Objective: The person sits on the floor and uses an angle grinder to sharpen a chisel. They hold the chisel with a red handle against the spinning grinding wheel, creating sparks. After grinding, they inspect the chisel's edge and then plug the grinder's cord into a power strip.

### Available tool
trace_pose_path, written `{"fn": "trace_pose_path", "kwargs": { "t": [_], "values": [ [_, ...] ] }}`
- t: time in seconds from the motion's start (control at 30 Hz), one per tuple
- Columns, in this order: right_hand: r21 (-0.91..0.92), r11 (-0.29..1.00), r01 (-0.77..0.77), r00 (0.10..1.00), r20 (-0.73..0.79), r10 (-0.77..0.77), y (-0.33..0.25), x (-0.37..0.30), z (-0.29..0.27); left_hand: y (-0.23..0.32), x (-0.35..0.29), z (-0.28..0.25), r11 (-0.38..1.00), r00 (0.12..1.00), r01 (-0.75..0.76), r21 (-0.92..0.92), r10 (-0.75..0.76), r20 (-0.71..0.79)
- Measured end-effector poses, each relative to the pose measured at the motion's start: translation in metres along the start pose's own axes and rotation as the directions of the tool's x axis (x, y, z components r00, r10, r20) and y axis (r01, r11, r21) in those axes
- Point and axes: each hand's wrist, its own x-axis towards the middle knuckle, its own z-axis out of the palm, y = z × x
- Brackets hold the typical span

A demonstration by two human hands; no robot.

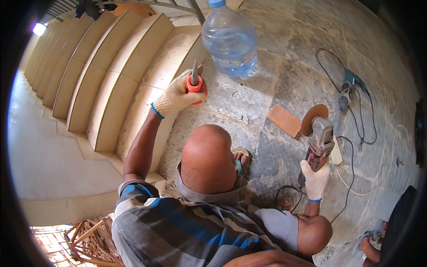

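My left hand [174,94], in a cream knit glove with a blue cuff, is closed round a steel chisel [195,74] with a red hand guard. The chisel's point is up, beside the lowest stair. At the right, my gloved right hand [316,180] grips the rear body of an angle grinder [322,137]. The grinder carries a brown disc [314,118] at its far end. Whether the disc is spinning, I cannot tell. Just left of the disc, an orange-red brick [284,120] lies on the floor.
A big water bottle [231,44] with a blue cap stands ahead. Stairs [129,66] rise at the left. A corded green drill [352,84] lies far right, and a white power strip [336,152] sits beside the grinder. Cables cross the floor. Another person's leg [371,250] shows at lower right.
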Motion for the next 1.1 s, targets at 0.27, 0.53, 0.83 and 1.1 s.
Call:
{"fn": "trace_pose_path", "kwargs": {
  "t": [0.27,0.53,0.83,1.1],
  "values": [
    [-0.028,1.000,0.001,1.000,-0.004,-0.001,-0.002,-0.003,-0.001,-0.011,0.008,0.029,0.974,0.989,0.103,-0.203,-0.078,0.126],
    [-0.035,0.999,-0.024,1.000,0.011,0.024,-0.014,-0.006,-0.003,-0.028,0.026,0.071,0.943,0.948,0.078,-0.324,0.031,0.317],
    [-0.189,0.980,0.053,0.999,0.012,-0.052,-0.019,-0.010,-0.003,-0.063,0.036,0.157,0.931,0.936,0.194,-0.309,-0.082,0.341],
    [-0.198,0.980,0.033,0.998,0.065,-0.021,-0.025,-0.014,0.003,-0.111,0.027,0.210,0.802,0.939,0.116,-0.586,0.103,0.327]
  ]
}}
